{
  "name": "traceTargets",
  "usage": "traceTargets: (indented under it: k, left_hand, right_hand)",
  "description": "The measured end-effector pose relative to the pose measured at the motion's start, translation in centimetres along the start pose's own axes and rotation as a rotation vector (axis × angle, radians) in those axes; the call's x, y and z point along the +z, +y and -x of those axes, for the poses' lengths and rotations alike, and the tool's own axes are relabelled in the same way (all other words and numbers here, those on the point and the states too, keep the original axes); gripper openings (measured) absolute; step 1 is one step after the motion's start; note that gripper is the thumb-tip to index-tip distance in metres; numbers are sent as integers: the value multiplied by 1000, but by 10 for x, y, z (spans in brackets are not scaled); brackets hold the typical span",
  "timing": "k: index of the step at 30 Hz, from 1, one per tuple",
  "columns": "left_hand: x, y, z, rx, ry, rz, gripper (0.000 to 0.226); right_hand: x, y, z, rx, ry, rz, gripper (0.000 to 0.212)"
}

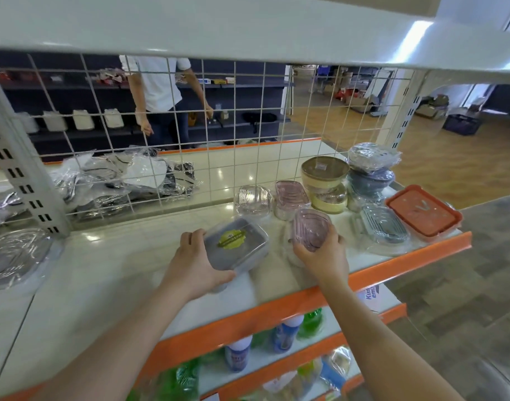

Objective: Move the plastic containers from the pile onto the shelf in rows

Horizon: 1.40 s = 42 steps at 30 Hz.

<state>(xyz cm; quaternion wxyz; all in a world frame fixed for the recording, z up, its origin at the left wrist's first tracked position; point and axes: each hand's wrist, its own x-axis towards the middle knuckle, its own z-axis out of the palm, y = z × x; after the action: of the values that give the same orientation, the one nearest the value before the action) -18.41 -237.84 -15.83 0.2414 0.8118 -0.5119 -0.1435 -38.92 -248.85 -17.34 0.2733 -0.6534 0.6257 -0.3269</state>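
**Both hands hold containers over the white shelf**

The white shelf (109,273) with its orange front edge fills the middle of the view, backed by a wire grid panel (190,125). Beyond the grid, on the far side, lies a heap of clear-wrapped packages (126,180), and further off stands a person in a white shirt (158,82).

At the right end of the shelf the containers stand close together. An orange-lidded rectangular box (424,212) sits at the near right corner. To its left lies a clear ribbed oval dish (383,224). Behind these stand a stack of wrapped grey-blue bowls (372,172) and, left of it, a cream round tub (326,180) with a brown lid. Further left come a pink oval container (291,198) and a clear wrapped box (252,199).

The left hand (196,267) grips a grey rectangular container (236,244) with a yellow-green label, thumb on its near edge, fingers along its left side. The right hand (323,256) curls round a second pink oval dish (311,230), tilted up just near of the row.
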Motion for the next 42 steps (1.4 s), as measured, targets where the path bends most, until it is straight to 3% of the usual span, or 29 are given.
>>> traceTargets:
  k: [10,24,31,42]
  left_hand:
    - [-29,-24,61,-95,364,166,104]
    - [-135,-149,215,-301,518,247,105]
    - [-188,-243,321,-383,632,260,97]
    - [-238,-335,390,-576,724,213,97]
  right_hand:
    - [16,-41,82,-411,-80,-55,100]
    - [82,-128,263,-558,-178,-110,97]
    - [130,-177,384,-604,-325,-169,98]
    - [191,-238,471,-713,-504,-163,97]
